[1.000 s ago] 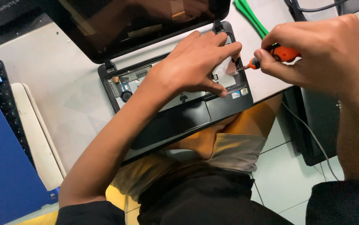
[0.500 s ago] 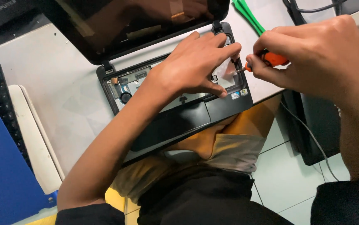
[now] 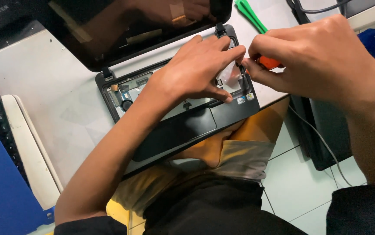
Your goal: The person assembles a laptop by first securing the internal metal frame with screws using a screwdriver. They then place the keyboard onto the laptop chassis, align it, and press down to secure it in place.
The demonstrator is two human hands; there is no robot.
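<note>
With the left hand (image 3: 196, 72) pressed flat on the opened laptop (image 3: 174, 117) at the bench edge, the right hand's (image 3: 322, 61) grip clenched on an orange-handled screwdriver (image 3: 268, 63) could slip and gouge exposed parts.

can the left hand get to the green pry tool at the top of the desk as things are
Probably not directly. The left hand is pressed on the open laptop base, and the right hand with its orange-handled screwdriver lies between it and the green pry tool.

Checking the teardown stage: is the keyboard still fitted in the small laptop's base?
No, the laptop base lies open above the palm rest, bare inner parts showing beside the left hand.
</note>
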